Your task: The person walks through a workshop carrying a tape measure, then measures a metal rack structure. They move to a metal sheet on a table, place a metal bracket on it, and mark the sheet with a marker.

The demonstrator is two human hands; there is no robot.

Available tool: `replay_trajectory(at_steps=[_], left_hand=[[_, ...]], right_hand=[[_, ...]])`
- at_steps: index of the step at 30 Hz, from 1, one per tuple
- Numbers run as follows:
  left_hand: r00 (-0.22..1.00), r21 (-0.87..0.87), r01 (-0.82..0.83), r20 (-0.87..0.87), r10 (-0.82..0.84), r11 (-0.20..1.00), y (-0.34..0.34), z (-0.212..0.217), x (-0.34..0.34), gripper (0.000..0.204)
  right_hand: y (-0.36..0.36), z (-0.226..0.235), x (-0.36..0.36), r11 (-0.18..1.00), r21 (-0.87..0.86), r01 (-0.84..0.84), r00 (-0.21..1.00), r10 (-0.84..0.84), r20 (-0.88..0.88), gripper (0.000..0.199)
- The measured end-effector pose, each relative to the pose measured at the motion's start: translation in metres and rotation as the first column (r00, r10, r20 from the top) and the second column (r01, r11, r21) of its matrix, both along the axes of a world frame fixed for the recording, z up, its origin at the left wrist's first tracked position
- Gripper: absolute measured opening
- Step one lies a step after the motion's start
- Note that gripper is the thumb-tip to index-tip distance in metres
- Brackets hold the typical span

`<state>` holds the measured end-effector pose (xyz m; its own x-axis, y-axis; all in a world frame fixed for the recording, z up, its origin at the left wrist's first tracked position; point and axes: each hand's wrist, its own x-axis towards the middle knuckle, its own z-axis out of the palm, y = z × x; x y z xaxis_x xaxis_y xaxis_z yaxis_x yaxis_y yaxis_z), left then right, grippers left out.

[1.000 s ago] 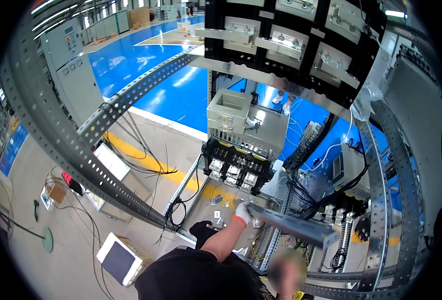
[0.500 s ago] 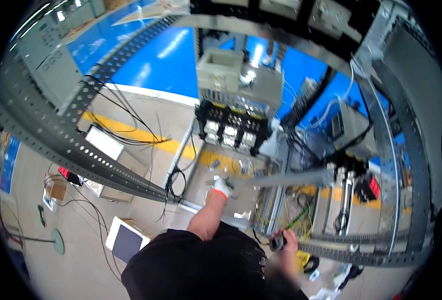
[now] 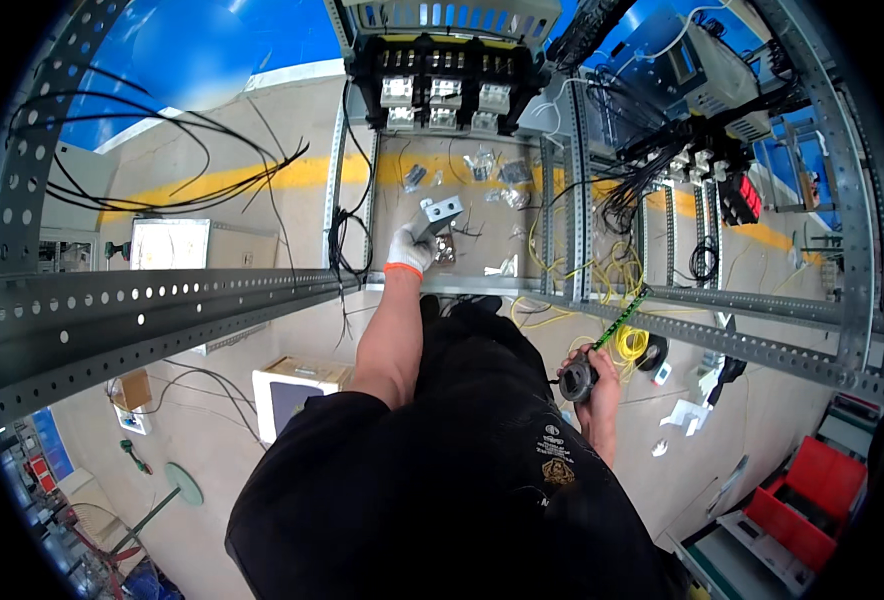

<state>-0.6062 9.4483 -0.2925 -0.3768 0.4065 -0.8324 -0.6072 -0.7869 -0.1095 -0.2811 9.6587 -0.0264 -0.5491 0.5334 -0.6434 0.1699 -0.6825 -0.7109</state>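
My left hand (image 3: 409, 250), in a white glove with an orange cuff, grips the end of a short grey metal rail (image 3: 438, 212), held out over the floor of an open metal cabinet frame. My right hand (image 3: 594, 378), bare, hangs low by my hip and holds a round black tape measure (image 3: 574, 380). Its yellow-green tape (image 3: 622, 318) runs up and right toward a perforated crossbar (image 3: 732, 345). My dark shirt fills the lower middle of the view.
A thick perforated steel beam (image 3: 122, 320) crosses on the left. Black breakers (image 3: 442, 70) sit at the top, with small plastic bags (image 3: 492, 170) of parts below them. Black wire bundles (image 3: 652, 180) and yellow wires (image 3: 602, 275) hang on the right. A red bin (image 3: 812, 500) stands lower right.
The view has tilted down toward the cabinet floor. My left hand has lowered with the rail, which now looks short and end-on. My right hand, with the tape measure, has come clearly into view.
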Motion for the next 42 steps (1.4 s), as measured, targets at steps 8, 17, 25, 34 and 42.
replay_trajectory(at_steps=[8, 17, 25, 34, 42], left_hand=[[0.972, 0.174, 0.146, -0.209, -0.109, 0.974, -0.064, -0.063, -0.001, 0.013], [0.95, -0.014, 0.304, -0.072, -0.304, 0.953, -0.064, -0.036, -0.03, 0.007], [0.889, -0.371, 0.328, -0.191, -0.417, 0.869, -0.058, -0.031, -0.028, 0.01], [0.829, -0.791, 0.282, -0.084, -0.553, 0.543, -0.079, -0.004, -0.087, 0.01], [0.615, -0.976, 0.121, 0.217, -0.758, -0.18, -0.103, 0.008, -0.083, 0.024]], right_hand=[[-0.042, 0.0, 0.005, 0.998, -0.055, 0.036, 0.999, -0.037, -0.007, 0.014], [-0.047, -0.007, 0.004, 0.991, -0.02, 0.129, 0.99, -0.13, -0.056, 0.016], [-0.042, -0.01, 0.001, 0.992, -0.046, 0.115, 0.988, -0.119, -0.097, 0.016], [-0.034, -0.026, -0.012, 0.995, -0.003, 0.104, 0.985, -0.103, -0.137, 0.016], [-0.042, -0.013, -0.023, 0.996, -0.038, 0.075, 0.982, -0.081, -0.173, 0.016]])
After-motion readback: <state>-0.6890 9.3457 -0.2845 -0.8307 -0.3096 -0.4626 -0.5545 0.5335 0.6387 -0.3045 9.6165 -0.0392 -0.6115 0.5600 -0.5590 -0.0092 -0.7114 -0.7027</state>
